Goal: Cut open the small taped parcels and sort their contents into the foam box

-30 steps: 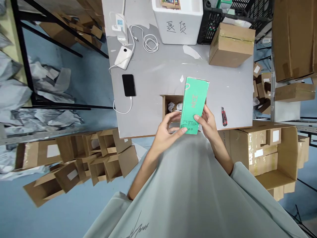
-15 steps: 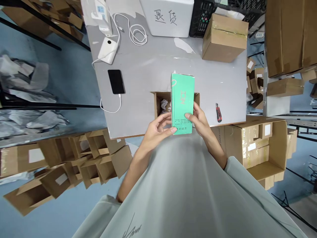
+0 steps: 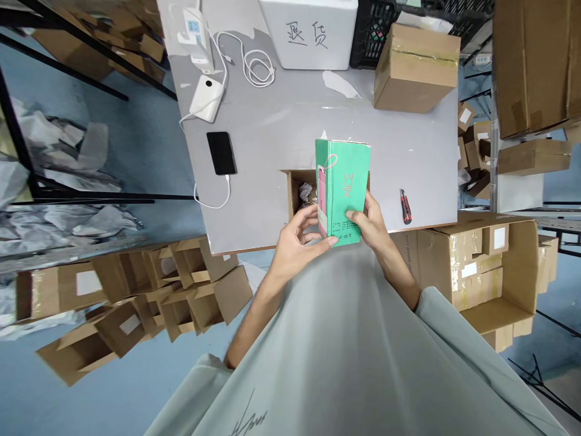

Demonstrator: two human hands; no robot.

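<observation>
A green box (image 3: 347,181) printed with "NICE" is held up between both hands, its pink-marked side face turned partly toward the camera. My left hand (image 3: 297,242) grips its lower left edge, thumb at the bottom corner. On the right side, my right hand (image 3: 372,224) holds it with the thumb on the front face. Behind and below the green box, an open cardboard box (image 3: 295,188) with crumpled paper inside is partly hidden.
On the grey table (image 3: 267,133) are a black phone (image 3: 221,153), a white power bank (image 3: 206,97), cables, a red utility knife (image 3: 405,207), a closed carton (image 3: 417,69), a white bin (image 3: 313,36) and a black crate. Open cartons (image 3: 481,266) stand beside the table.
The green box has turned so that more of its left side, with the pink print, shows. Both hands have stayed on it. The whole view has shifted slightly.
</observation>
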